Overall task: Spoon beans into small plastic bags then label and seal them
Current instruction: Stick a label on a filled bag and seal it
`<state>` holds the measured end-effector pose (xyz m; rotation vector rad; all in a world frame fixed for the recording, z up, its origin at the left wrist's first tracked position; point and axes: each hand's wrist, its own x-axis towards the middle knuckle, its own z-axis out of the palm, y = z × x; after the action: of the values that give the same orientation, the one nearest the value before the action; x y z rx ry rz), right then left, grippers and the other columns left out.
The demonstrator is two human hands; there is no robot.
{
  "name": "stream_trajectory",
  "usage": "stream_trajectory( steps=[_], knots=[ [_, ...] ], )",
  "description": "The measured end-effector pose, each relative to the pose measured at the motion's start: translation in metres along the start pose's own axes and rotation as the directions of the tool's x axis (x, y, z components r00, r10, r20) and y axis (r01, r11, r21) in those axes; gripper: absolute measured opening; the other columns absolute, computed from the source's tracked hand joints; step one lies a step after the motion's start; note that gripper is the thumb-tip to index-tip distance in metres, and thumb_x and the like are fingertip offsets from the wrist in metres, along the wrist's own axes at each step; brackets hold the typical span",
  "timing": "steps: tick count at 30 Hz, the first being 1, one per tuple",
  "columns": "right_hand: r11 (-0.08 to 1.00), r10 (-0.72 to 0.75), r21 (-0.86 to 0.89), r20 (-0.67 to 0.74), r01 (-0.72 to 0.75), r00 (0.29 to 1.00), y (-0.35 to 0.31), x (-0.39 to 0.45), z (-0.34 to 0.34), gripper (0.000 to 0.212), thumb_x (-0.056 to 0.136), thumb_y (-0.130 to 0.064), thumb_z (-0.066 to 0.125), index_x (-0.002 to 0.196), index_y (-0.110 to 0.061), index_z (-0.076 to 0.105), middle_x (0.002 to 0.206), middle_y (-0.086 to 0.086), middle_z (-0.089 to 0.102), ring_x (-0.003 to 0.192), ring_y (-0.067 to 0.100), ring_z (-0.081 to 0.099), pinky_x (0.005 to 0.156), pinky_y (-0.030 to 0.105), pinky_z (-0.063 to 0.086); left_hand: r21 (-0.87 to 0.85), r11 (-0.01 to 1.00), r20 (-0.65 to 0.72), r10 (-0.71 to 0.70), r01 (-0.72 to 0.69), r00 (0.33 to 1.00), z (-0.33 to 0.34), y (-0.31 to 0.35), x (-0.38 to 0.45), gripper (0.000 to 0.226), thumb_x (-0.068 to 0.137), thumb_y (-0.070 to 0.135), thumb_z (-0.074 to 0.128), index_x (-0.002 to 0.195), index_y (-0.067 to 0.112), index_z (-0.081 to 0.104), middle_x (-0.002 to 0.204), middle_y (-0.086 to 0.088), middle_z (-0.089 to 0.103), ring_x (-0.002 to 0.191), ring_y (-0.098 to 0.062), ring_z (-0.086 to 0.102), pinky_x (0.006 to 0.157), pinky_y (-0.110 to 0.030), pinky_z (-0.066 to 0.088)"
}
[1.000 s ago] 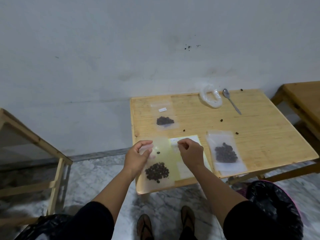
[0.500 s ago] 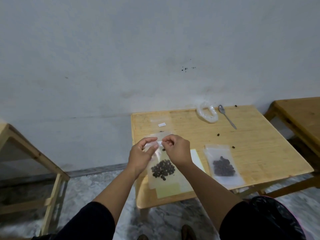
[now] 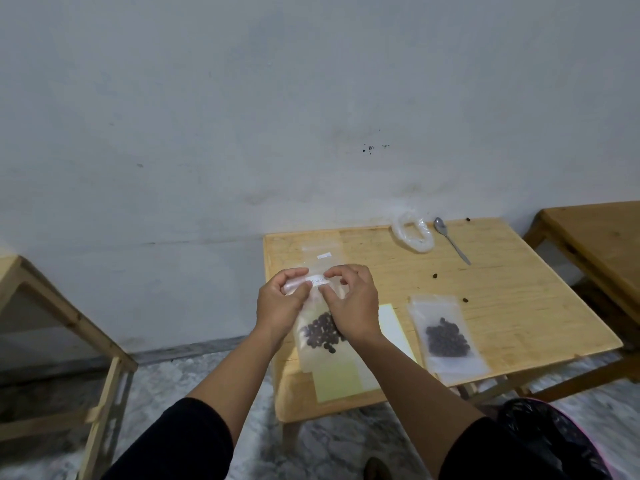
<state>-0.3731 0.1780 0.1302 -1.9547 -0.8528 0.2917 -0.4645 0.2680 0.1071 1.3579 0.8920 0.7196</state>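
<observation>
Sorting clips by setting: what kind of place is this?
Probably a plain room at home or a small workshop: bare whitish wall, marbled stone floor, low light-wood folding table.

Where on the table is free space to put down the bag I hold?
Free: right part of the table, between spoon and flat bag, with two stray beans. Crowded: the near left, under your hands, with paper sheets.

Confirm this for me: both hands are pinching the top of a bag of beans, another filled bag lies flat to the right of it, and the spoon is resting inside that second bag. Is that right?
Not quite. In the head view the spoon lies bare on the table near the far edge, beside the crumpled clear plastic, not inside the second bag. The rest holds: left hand and right hand pinch the top of the held bag.
</observation>
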Motion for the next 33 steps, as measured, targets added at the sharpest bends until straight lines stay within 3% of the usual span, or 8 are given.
stream_trajectory(
  steps=[4, 6, 9, 13, 16, 21, 27, 33],
  knots=[
    [0.995, 0.078, 0.064, 0.058, -0.081, 0.995, -0.001, -0.001, -0.006, 0.009, 0.081, -0.023, 0.071, 0.085, -0.03, 0.07, 0.125, -0.017, 0.035, 0.117, -0.001, 0.033, 0.096, 0.017, 0.026, -0.084, 0.996, 0.013, -0.03, 0.031, 0.999, -0.001, 0.001, 0.004, 0.02, 0.084, 0.013, 0.069, 0.092, 0.03, 0.069, 0.108, 0.004, 0.067, 0.101, -0.02, 0.064, 0.088, -0.039, 0.054],
    [0.975, 0.146, 0.158, 0.088, -0.158, 0.985, -0.001, 0.002, -0.01, 0.007, 0.08, -0.025, 0.072, 0.084, -0.031, 0.072, 0.124, -0.018, 0.041, 0.116, 0.0, 0.039, 0.098, 0.02, 0.03, -0.098, 0.995, 0.039, -0.029, 0.033, 0.999, 0.002, 0.002, 0.005, 0.019, 0.084, 0.012, 0.069, 0.094, 0.028, 0.069, 0.109, 0.003, 0.067, 0.1, -0.019, 0.064, 0.087, -0.035, 0.054],
    [0.939, 0.191, 0.263, 0.138, -0.222, 0.972, 0.001, 0.009, -0.014, 0.007, 0.077, -0.021, 0.074, 0.082, -0.026, 0.075, 0.099, -0.01, 0.069, 0.097, 0.003, 0.061, 0.091, 0.025, 0.046, -0.086, 0.996, 0.095, -0.019, 0.028, 0.995, 0.007, 0.002, 0.006, 0.019, 0.083, 0.011, 0.069, 0.093, 0.027, 0.069, 0.108, 0.0, 0.066, 0.094, -0.017, 0.063, 0.083, -0.03, 0.054],
    [0.943, 0.211, 0.236, 0.126, -0.236, 0.969, 0.008, 0.02, -0.015, 0.008, 0.078, -0.019, 0.073, 0.085, -0.018, 0.076, 0.079, -0.008, 0.072, 0.072, -0.002, 0.064, 0.072, 0.014, 0.047, -0.025, 0.997, 0.088, -0.066, 0.069, 0.994, 0.012, -0.001, 0.008, 0.012, 0.08, 0.018, 0.073, 0.088, 0.026, 0.07, 0.1, 0.003, 0.068, 0.086, -0.011, 0.064, 0.072, -0.024, 0.051],
    [0.949, 0.185, 0.238, 0.113, -0.207, 0.976, 0.013, 0.029, -0.01, 0.009, 0.079, -0.017, 0.072, 0.087, -0.015, 0.075, 0.078, -0.01, 0.07, 0.056, -0.008, 0.058, 0.06, 0.005, 0.042, 0.025, 0.998, 0.026, -0.05, 0.049, 0.998, 0.018, -0.003, 0.012, 0.005, 0.081, 0.024, 0.072, 0.086, 0.027, 0.071, 0.099, 0.01, 0.069, 0.097, -0.008, 0.062, 0.083, -0.026, 0.05],
    [0.977, 0.13, 0.151, 0.15, -0.152, 0.98, 0.024, 0.052, -0.005, 0.005, 0.079, -0.016, 0.071, 0.082, -0.014, 0.075, 0.076, -0.006, 0.069, 0.065, 0.003, 0.054, 0.066, 0.015, 0.043, 0.075, 0.996, -0.085, -0.04, 0.046, 0.996, 0.027, -0.002, 0.032, 0.011, 0.085, 0.021, 0.067, 0.082, 0.031, 0.071, 0.096, 0.013, 0.07, 0.099, -0.007, 0.061, 0.089, -0.029, 0.049],
    [0.977, 0.138, 0.122, 0.267, -0.175, 0.954, 0.043, 0.078, -0.01, 0.003, 0.075, -0.016, 0.072, 0.073, -0.016, 0.074, 0.069, -0.006, 0.069, 0.065, 0.007, 0.06, 0.072, 0.028, 0.051, 0.111, 0.992, -0.19, -0.046, 0.068, 0.981, 0.042, -0.002, 0.06, 0.02, 0.089, 0.017, 0.059, 0.084, 0.033, 0.07, 0.096, 0.016, 0.068, 0.095, -0.006, 0.061, 0.079, -0.021, 0.048],
    [0.967, 0.221, 0.063, 0.273, -0.247, 0.936, 0.069, 0.111, -0.009, 0.006, 0.076, -0.019, 0.069, 0.077, -0.021, 0.075, 0.073, -0.011, 0.071, 0.074, 0.004, 0.065, 0.076, 0.021, 0.052, 0.2, 0.973, -0.217, -0.066, 0.111, 0.974, 0.06, -0.006, 0.097, 0.013, 0.089, 0.022, 0.061, 0.097, 0.028, 0.068, 0.098, 0.01, 0.066, 0.094, -0.013, 0.059, 0.074, -0.023, 0.044]
  ],
)
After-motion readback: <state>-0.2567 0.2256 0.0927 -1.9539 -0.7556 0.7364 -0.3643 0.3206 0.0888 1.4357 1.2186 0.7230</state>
